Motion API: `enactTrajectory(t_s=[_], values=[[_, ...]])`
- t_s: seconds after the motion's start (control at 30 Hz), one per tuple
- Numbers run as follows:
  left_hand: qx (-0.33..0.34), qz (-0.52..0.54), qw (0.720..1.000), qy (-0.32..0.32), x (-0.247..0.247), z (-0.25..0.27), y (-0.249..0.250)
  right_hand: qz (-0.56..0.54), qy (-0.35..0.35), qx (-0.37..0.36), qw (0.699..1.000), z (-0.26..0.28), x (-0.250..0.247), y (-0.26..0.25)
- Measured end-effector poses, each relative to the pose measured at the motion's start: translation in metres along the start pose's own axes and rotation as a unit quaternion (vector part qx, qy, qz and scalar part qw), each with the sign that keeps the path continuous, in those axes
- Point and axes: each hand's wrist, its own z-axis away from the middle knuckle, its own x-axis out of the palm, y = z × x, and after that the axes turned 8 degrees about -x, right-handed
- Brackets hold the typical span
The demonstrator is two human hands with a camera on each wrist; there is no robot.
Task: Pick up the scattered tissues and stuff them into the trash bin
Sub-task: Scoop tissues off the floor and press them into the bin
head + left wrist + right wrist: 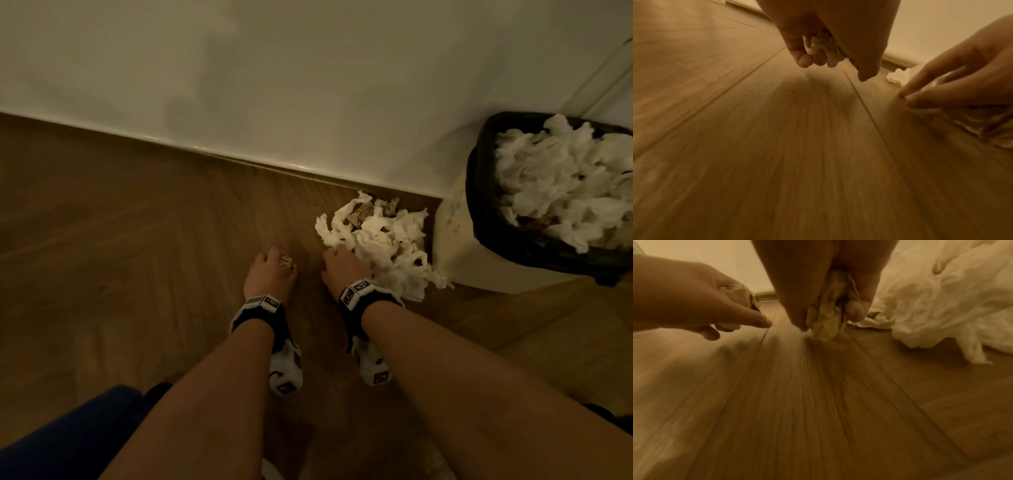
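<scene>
Both forearms reach down, side by side; left hand (270, 270) has fingers curled round a wad; right hand (339, 270) likewise curled, gripping crumpled paper.

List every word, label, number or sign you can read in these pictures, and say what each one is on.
No readable text in any view.
Wrist bands: black-and-white square marker patterns, not words or numbers.
Trash bin: no label visible.
Pale bin side: faint marks, too blurred to read.
Tissues, floor, wall: no writing.
</scene>
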Motion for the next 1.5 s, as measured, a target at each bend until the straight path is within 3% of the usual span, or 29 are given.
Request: enactTrajectory(t_s=[0.2, 0.37, 0.5, 0.63, 0.9, 1.0, 1.2, 1.33, 1.5], values=[[0.002, 0.0, 1.0, 0.006, 0.001, 0.002, -0.003, 0.049, 0.038, -0.029, 0.998, -0.001, -0.004, 0.009], [0.011, -0.002, 1.0, 0.014, 0.001, 0.003, -0.001, 0.048, 0.048, 0.008, 0.998, -0.005, -0.005, 0.008], [0.015, -0.002, 1.0, 0.009, 0.001, 0.002, -0.001, 0.055, 0.098, 0.007, 0.994, -0.014, 0.003, 0.007], [0.026, 0.002, 1.0, 0.009, 0.002, 0.004, -0.003, 0.04, 0.055, 0.008, 0.998, -0.027, 0.007, 0.007], [0.027, 0.001, 1.0, 0.0, -0.001, 0.004, -0.007, 0.039, 0.056, 0.024, 0.997, -0.032, -0.004, -0.001], [0.007, 0.018, 1.0, 0.0, -0.005, 0.007, 0.003, -0.005, 0.033, 0.032, 0.999, -0.022, -0.012, -0.001], [0.043, 0.025, 0.999, -0.008, -0.024, 0.02, 0.04, -0.058, 0.031, 0.038, 0.997, 0.011, -0.045, 0.006], [0.104, -0.055, 0.993, -0.01, -0.039, 0.041, 0.072, -0.066, 0.08, 0.023, 0.994, 0.048, -0.067, 0.017], [0.149, -0.067, 0.986, 0.024, -0.05, 0.078, 0.111, -0.101, 0.063, 0.037, 0.992, 0.099, -0.099, 0.037]])
